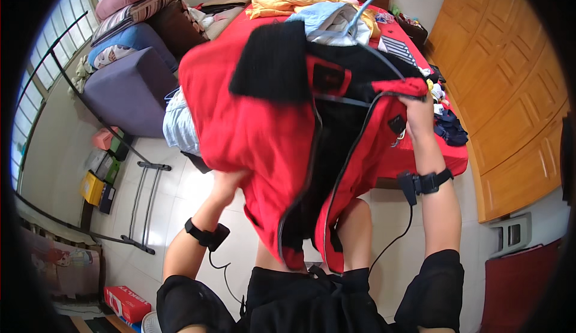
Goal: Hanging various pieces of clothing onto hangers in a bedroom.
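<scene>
A red jacket (256,135) with a black lining and an unzipped front hangs in the air before me. Inside its neck sits a blue clothes hanger (382,58), hook upward. My right hand (418,114) grips the jacket by the shoulder near one hanger end. Low on the opposite side, my left hand (229,186) holds the red cloth, its fingers partly hidden by it. A black ribbed flap (272,63), blurred, folds over the upper part of the jacket. Both wrists wear black straps with cabled devices.
Behind the jacket is a bed with a red sheet (225,29), bearing yellow cloth (288,0) and other clothes. A black metal rack (146,166) stands at left beside a purple padded block (126,90). Wooden wardrobe doors (504,76) line the right. A red box (127,303) lies lower left.
</scene>
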Demonstrator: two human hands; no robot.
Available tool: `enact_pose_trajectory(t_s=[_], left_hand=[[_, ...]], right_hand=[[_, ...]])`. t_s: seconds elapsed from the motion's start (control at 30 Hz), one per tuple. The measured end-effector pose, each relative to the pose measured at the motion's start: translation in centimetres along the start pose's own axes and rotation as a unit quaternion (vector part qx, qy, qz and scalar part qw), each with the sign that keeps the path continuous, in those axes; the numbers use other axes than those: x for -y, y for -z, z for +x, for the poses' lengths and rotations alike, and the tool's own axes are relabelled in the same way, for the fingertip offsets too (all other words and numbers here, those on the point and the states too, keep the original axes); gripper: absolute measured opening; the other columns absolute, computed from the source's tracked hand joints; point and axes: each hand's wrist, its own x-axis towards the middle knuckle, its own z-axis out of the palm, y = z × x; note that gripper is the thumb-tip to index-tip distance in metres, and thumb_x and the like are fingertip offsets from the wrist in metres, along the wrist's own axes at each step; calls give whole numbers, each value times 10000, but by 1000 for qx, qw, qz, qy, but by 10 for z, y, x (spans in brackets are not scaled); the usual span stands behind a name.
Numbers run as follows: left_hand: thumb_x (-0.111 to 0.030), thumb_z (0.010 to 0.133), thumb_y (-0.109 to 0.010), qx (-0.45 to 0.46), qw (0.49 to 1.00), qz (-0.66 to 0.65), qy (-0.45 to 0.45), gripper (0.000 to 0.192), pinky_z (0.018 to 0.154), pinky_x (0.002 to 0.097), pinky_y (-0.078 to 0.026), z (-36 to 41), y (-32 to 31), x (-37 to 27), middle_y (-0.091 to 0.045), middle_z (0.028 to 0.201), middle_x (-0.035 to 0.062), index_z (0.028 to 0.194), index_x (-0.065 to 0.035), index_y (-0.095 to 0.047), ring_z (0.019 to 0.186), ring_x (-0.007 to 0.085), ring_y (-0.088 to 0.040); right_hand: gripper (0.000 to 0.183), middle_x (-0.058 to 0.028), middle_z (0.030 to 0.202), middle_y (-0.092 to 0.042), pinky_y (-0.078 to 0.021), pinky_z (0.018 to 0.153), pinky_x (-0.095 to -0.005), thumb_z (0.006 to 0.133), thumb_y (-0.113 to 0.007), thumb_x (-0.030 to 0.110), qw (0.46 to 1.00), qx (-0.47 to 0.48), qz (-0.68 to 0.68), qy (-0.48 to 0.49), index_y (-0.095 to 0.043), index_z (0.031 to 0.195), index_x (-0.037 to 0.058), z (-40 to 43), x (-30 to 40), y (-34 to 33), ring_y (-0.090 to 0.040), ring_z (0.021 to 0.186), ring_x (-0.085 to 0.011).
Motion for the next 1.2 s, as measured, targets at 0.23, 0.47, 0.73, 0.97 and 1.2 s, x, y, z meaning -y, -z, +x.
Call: enact_pose_trajectory(t_s=[0.23, 0.47, 0.73, 0.97, 1.2], left_hand=[[-172, 912, -519, -146, 960, -157, -177, 422, 762, 356, -537, -53, 17, -89, -550, 1196, 108, 1301, -30, -436, 1025, 227, -596], [-166, 915, -578, -151, 968, -72, -187, 477, 838, 320, -492, -81, -10, -36, -526, 1244, 96, 1330, -17, -397, 1056, 196, -564], [-97, 828, -634, 44, 916, 358, -177, 482, 842, 332, -475, -76, 17, 21, -565, 1105, 215, 1248, 42, -442, 991, 250, -588], [-147, 782, -671, -238, 891, 272, -275, 605, 912, 327, -454, -57, 105, -44, -528, 1302, 118, 1342, -82, -452, 1107, 224, -560], [-360, 777, -769, 124, 974, 132, -133, 692, 993, 323, -398, -18, 82, -102, -568, 1237, 82, 1308, -14, -491, 1135, 179, -526]], right_hand=[[335, -51, 967, -660, -481, 825, -301, 718, -697, -62, 988, -35, -83, 126, -617, 1033, 20, 17, 43, -38, -627, 895, -173], [440, -112, 1037, -679, -490, 854, -313, 721, -737, 48, 952, -31, -143, 268, -616, 1142, 72, 5, 63, -84, -648, 990, -240], [417, -153, 943, -673, -512, 802, -386, 705, -743, 97, 916, -64, -215, 332, -642, 1109, 109, 2, 65, -82, -655, 914, -338], [382, -137, 996, -663, -480, 860, -329, 722, -713, 20, 945, 21, -167, 280, -617, 1092, 13, -6, 44, -35, -642, 956, -265], [392, -41, 1045, -650, -461, 879, -280, 760, -690, -43, 968, 57, -94, 224, -593, 1138, -6, -24, 47, -14, -600, 967, -148]])
